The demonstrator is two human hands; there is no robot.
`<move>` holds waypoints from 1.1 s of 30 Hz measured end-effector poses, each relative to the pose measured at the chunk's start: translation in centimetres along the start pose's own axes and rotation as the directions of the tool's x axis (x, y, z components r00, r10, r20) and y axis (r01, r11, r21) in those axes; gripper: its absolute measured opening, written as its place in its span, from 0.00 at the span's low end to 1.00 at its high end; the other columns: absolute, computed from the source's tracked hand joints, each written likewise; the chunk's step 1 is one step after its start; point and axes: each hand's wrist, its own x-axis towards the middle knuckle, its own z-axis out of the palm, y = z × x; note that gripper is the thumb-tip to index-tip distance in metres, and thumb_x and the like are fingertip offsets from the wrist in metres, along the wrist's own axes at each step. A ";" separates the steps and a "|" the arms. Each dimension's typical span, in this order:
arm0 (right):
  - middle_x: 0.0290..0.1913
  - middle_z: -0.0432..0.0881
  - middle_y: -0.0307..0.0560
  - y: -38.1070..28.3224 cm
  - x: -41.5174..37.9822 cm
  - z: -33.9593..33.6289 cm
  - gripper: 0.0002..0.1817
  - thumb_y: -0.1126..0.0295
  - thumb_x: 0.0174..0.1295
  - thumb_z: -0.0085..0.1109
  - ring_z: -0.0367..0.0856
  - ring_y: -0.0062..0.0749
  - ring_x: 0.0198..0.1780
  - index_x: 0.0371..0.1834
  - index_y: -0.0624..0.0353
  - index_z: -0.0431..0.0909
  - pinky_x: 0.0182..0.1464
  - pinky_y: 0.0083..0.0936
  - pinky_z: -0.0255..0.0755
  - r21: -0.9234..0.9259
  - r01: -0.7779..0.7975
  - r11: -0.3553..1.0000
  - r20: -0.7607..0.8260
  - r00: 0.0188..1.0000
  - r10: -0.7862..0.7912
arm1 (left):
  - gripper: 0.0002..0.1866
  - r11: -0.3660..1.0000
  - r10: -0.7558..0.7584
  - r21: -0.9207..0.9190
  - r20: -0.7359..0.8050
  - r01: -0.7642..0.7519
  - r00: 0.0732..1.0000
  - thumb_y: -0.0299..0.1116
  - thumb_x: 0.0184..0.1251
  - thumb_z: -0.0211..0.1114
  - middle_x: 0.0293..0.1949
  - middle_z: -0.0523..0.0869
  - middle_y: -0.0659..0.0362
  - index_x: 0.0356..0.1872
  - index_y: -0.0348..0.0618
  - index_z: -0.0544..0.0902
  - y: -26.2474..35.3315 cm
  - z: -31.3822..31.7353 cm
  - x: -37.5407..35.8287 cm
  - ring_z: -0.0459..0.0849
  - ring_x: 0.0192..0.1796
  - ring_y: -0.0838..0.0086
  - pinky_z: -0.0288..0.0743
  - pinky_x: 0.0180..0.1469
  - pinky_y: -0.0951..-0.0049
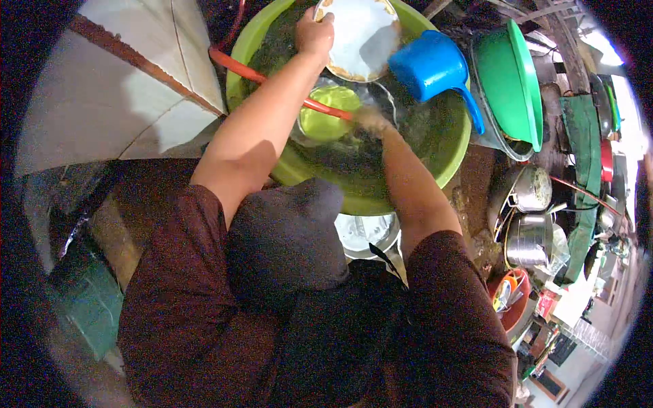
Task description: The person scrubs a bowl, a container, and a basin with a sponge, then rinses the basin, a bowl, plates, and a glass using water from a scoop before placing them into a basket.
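Note:
My left hand (316, 35) grips the edge of a white enamel-looking plate (360, 39) with a worn brown rim, tilted up at the far side of a large lime-green tub (350, 205). My right hand (373, 121), smeared by motion, is at the end of a red hose (325, 107), with its fingers seemingly closed round it. The hose passes under my left forearm. Below the hose, a yellow-green bowl (326, 121) sits in the dark water. A blue dipper (432, 64) lies at the tub's right side, its handle over the rim.
A green basin (509, 85) stands on edge right of the tub. Metal pots (529, 238) and a red container (518, 299) with small items are farther right. A tiled wall (129, 88) rises at left. A pale metal basin (366, 234) is below the tub.

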 end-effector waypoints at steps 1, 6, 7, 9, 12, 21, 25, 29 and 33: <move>0.47 0.78 0.46 -1.9 -2.3 -1.2 0.23 0.63 0.52 0.60 0.76 0.32 0.45 0.51 0.59 0.72 0.48 0.30 0.71 0.306 0.013 0.952 0.049 0.998 -0.030 | 0.18 0.998 -0.026 -0.053 0.037 0.028 0.999 0.27 0.54 0.61 0.40 0.81 0.56 0.49 0.38 0.73 0.1 -0.2 0.0 0.78 0.39 0.70 0.71 0.44 0.70; 0.41 0.79 0.45 -7.9 -8.5 -5.6 0.24 0.62 0.53 0.59 0.77 0.33 0.37 0.51 0.63 0.70 0.42 0.29 0.72 0.760 -0.029 0.649 0.157 0.977 -0.140 | 0.17 0.953 -0.056 -0.297 0.020 0.060 0.998 0.27 0.54 0.61 0.39 0.82 0.56 0.46 0.37 0.75 0.0 -0.2 0.4 0.79 0.40 0.69 0.71 0.45 0.69; 0.41 0.79 0.45 -7.2 -8.1 -5.2 0.25 0.61 0.53 0.59 0.77 0.33 0.37 0.51 0.63 0.69 0.42 0.29 0.72 0.745 -0.037 0.666 0.177 0.974 -0.144 | 0.17 0.963 -0.039 -0.267 -0.004 0.037 0.999 0.29 0.55 0.61 0.39 0.82 0.56 0.46 0.36 0.75 0.2 -0.2 0.4 0.79 0.39 0.68 0.71 0.45 0.69; 0.41 0.78 0.46 -6.1 -7.5 -4.5 0.23 0.61 0.53 0.59 0.77 0.32 0.38 0.51 0.61 0.69 0.41 0.29 0.72 0.733 -0.031 0.680 0.171 0.975 -0.139 | 0.17 0.972 -0.024 -0.235 -0.027 0.017 0.999 0.31 0.56 0.61 0.39 0.82 0.55 0.46 0.36 0.76 1.8 -0.2 -0.2 0.79 0.39 0.68 0.72 0.45 0.69; 0.41 0.77 0.47 -6.7 -7.1 -3.7 0.21 0.61 0.54 0.58 0.76 0.32 0.38 0.50 0.58 0.70 0.39 0.28 0.73 0.772 -0.047 0.634 0.150 0.983 -0.110 | 0.20 0.987 -0.157 -0.046 -0.046 0.155 0.987 0.32 0.55 0.60 0.42 0.81 0.49 0.48 0.34 0.74 4.9 -0.5 -1.2 0.80 0.44 0.61 0.71 0.46 0.68; 0.41 0.76 0.47 -4.9 -6.3 -4.4 0.20 0.61 0.55 0.57 0.74 0.29 0.40 0.50 0.57 0.71 0.40 0.26 0.73 0.530 -0.095 0.843 0.187 0.982 -0.007 | 0.18 0.937 -0.129 -0.328 -0.016 0.116 0.992 0.27 0.57 0.57 0.43 0.80 0.52 0.49 0.31 0.73 5.2 -0.2 -0.9 0.78 0.43 0.68 0.70 0.46 0.70; 0.42 0.77 0.46 -8.7 -9.6 -5.1 0.21 0.59 0.55 0.57 0.75 0.29 0.40 0.50 0.57 0.72 0.40 0.27 0.72 0.345 -0.255 0.903 0.329 0.934 0.138 | 0.17 0.961 -0.046 -0.273 0.010 0.047 0.999 0.27 0.57 0.58 0.42 0.80 0.52 0.48 0.31 0.74 5.9 -0.4 -1.3 0.78 0.42 0.69 0.71 0.45 0.71; 0.42 0.78 0.45 -8.3 -9.0 -4.0 0.22 0.58 0.54 0.57 0.75 0.29 0.40 0.50 0.57 0.72 0.40 0.28 0.72 0.306 -0.303 0.902 0.369 0.912 0.181 | 0.16 0.967 -0.039 -0.252 0.026 0.044 0.999 0.27 0.56 0.58 0.41 0.81 0.53 0.47 0.32 0.75 5.6 -0.2 -1.1 0.78 0.41 0.70 0.71 0.44 0.72; 0.43 0.78 0.45 -9.3 -9.6 -4.6 0.23 0.56 0.54 0.57 0.75 0.30 0.39 0.50 0.57 0.73 0.41 0.29 0.72 0.180 -0.405 0.896 0.458 0.841 0.288 | 0.16 0.952 -0.114 -0.280 0.036 0.119 0.993 0.27 0.57 0.59 0.40 0.81 0.55 0.47 0.33 0.75 7.2 -0.2 -1.7 0.78 0.40 0.71 0.71 0.43 0.72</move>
